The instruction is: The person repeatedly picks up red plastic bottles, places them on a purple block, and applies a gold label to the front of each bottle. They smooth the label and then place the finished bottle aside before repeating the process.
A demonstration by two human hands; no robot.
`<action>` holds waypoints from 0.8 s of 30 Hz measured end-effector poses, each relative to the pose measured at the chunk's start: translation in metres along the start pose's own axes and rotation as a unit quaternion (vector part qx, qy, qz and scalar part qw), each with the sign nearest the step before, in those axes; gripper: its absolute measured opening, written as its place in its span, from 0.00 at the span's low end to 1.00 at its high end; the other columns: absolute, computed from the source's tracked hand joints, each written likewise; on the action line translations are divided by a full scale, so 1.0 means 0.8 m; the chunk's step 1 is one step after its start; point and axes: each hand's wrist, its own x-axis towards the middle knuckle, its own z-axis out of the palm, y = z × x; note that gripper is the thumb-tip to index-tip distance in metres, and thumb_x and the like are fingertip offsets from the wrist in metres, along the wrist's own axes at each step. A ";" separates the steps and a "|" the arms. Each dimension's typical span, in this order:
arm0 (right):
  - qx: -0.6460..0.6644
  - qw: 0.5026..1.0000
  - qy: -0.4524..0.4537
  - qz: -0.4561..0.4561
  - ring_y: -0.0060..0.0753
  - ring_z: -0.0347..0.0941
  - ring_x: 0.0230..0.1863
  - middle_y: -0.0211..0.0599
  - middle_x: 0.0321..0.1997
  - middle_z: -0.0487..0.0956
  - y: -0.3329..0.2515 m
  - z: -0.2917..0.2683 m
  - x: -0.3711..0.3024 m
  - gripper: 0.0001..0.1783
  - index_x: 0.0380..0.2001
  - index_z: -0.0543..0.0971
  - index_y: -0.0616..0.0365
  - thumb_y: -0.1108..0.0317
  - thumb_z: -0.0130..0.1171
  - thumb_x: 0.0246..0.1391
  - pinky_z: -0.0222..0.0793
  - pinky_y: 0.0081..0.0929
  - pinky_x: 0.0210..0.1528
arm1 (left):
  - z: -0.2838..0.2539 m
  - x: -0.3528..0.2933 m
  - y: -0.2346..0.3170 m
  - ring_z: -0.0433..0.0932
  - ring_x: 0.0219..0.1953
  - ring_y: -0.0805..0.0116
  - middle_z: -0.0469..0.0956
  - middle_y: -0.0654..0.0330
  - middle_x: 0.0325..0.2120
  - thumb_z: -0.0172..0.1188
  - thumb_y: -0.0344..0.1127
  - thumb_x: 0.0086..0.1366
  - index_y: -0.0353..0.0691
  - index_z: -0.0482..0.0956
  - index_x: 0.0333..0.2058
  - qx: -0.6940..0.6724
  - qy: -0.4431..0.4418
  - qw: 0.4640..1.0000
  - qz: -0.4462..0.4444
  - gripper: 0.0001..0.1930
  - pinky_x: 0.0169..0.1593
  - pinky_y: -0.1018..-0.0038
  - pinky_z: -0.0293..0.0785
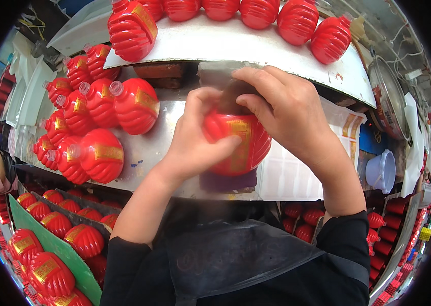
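A red ribbed bottle (257,148) with a gold label stands over a dark purple pad (228,183) near the bench's front edge. My left hand (195,137) is wrapped round its left side, thumb lying across the label. In my right hand (289,102) is a dark brown flat piece (233,97), gripped between thumb and fingers against the upper part of the bottle; its exact kind is unclear. The bottle's neck is hidden behind my hands and this piece. Beside my right forearm lies a pale label sheet (294,171), with gold labels left along its far right side.
Several red bottles (136,106) with clear necks crowd the bench's left side. More bottles (133,30) line a raised white shelf (185,48) at the back. A pale blue bucket (381,171) is at the right. Below the bench, crates hold red bottles (84,240) beside a green panel (55,250).
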 end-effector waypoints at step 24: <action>0.066 0.987 0.138 -0.038 0.41 0.85 0.38 0.40 0.39 0.86 0.013 0.009 -0.057 0.19 0.42 0.85 0.58 0.82 0.72 0.44 0.80 0.33 0.38 | 0.001 0.036 0.008 0.74 0.54 0.72 0.76 0.58 0.50 0.66 0.30 0.67 0.36 0.67 0.55 -0.081 0.014 0.994 -0.073 0.22 0.60 0.72 0.72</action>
